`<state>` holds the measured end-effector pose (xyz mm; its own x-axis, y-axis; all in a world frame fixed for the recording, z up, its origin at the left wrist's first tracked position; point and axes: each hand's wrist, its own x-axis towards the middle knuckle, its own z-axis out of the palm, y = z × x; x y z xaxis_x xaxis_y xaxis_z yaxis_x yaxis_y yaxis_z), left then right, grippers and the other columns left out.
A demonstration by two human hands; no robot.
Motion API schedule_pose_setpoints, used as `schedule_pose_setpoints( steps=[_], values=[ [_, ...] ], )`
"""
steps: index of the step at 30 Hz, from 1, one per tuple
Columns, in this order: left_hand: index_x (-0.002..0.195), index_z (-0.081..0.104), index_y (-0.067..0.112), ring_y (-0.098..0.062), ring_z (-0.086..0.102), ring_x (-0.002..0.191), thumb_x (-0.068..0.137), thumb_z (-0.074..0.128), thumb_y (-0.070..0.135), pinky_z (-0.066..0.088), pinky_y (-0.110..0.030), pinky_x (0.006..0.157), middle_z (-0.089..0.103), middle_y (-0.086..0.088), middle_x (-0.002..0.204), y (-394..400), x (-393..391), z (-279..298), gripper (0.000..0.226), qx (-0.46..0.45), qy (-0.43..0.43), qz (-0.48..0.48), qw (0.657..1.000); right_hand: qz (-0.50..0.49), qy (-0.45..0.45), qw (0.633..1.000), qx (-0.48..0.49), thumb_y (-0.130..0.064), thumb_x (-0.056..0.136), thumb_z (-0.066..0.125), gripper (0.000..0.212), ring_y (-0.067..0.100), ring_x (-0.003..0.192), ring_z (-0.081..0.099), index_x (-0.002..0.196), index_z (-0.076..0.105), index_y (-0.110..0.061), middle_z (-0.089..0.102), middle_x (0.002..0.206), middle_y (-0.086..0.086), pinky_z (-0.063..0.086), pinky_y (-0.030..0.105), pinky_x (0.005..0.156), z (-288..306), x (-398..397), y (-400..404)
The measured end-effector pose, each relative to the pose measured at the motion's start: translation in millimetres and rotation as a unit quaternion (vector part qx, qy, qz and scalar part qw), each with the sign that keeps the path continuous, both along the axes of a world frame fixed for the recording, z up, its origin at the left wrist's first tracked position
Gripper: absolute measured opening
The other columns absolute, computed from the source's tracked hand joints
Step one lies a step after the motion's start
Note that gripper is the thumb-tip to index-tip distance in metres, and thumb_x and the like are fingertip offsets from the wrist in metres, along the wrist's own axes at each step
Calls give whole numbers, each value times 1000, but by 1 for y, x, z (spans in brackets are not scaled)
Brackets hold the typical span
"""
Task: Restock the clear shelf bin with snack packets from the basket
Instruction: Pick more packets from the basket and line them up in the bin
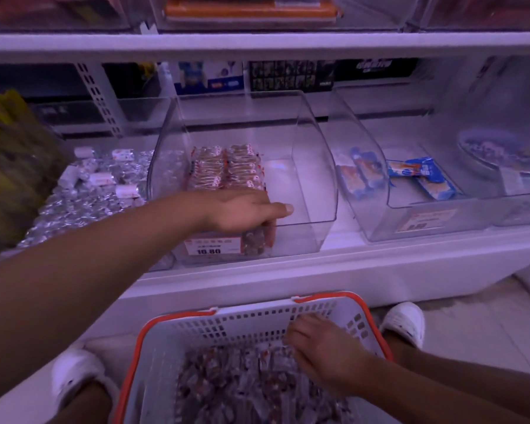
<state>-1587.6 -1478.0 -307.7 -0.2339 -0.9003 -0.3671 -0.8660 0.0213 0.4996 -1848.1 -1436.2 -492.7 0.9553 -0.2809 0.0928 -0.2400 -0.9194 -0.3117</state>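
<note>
Snack packets (227, 171) stand in two rows at the left of the clear shelf bin (315, 185), mid-frame. Left hand (242, 214) grips a packet at the bin's front, forefinger extended. Right hand (325, 350), fingers curled, rests on the packets in the white basket (214, 324) at bottom centre.

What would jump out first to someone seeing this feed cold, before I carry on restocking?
First, the left hand reaching into the clear shelf bin at centre, gripping snack packets at its front; packets fill the bin's left part, its right side is bare. Next, the white basket with orange rim at bottom centre, heaped with packets, the right hand resting on them. Blue-wrapped packs sit in the neighbouring bin on the right.
</note>
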Motion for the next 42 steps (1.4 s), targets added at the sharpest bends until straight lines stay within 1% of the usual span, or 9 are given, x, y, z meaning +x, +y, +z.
schedule_pose_setpoints(
  steps=[4,8,11,14,18,25,30,36,42],
  values=[
    [116,71,17,-22,57,126,103,27,55,39,-40,108,65,-6,130,35,0,4,60,-191,-46,-46,979,-20,152,988,1,-31,95,48,20,22,95,62,100,63,-20,63,101,2,50,33,86,-32,-15,-10],
    [108,69,9,-29,58,114,99,45,21,40,-43,100,64,-7,121,111,-10,-50,29,-505,24,-56,861,-189,272,941,71,-39,96,44,38,29,111,62,128,54,-23,61,126,7,48,38,89,-70,-27,-33],
    [100,63,17,-24,58,95,95,50,21,40,-35,89,63,-2,104,162,-31,-140,15,-397,-2,-101,912,-290,275,910,111,-45,96,44,43,31,109,64,128,56,-21,67,117,13,45,41,100,-106,-29,-32],
    [110,63,24,-24,61,101,96,46,34,43,-36,90,63,1,112,179,-36,-236,24,-132,-122,-59,982,-284,302,896,157,-48,95,44,50,31,121,54,135,52,-19,59,131,13,39,38,107,-141,-14,-13],
    [140,42,26,-30,47,128,94,40,52,39,-43,103,47,-4,142,177,-26,-326,53,92,-185,103,973,-249,321,892,199,-64,85,47,77,34,138,34,149,31,-24,36,150,9,35,50,112,-180,15,12],
    [151,27,11,-37,55,123,97,45,44,49,-46,100,44,-18,146,155,-34,-383,66,177,-117,247,946,-241,390,882,105,-52,85,54,84,41,135,33,153,21,-14,30,149,19,36,51,107,-224,40,26],
    [139,42,5,-38,55,120,100,42,26,50,-45,97,42,-21,142,141,-70,-396,44,191,-213,276,918,-279,278,899,189,-33,86,58,52,32,116,58,135,51,-17,61,127,12,49,39,95,-234,50,34],
    [132,42,13,-34,48,124,92,57,34,41,-41,104,47,-14,135,133,-91,-417,47,132,-70,322,935,-516,90,778,348,-16,83,64,21,32,97,68,101,72,-11,73,101,14,53,35,84,-229,48,25],
    [126,58,18,-33,53,122,79,70,22,43,-36,104,60,-11,129,134,-75,-418,49,106,121,437,885,-578,87,729,356,-28,74,73,74,36,127,45,139,46,-8,45,135,21,39,36,109,-234,76,36]
  ],
)
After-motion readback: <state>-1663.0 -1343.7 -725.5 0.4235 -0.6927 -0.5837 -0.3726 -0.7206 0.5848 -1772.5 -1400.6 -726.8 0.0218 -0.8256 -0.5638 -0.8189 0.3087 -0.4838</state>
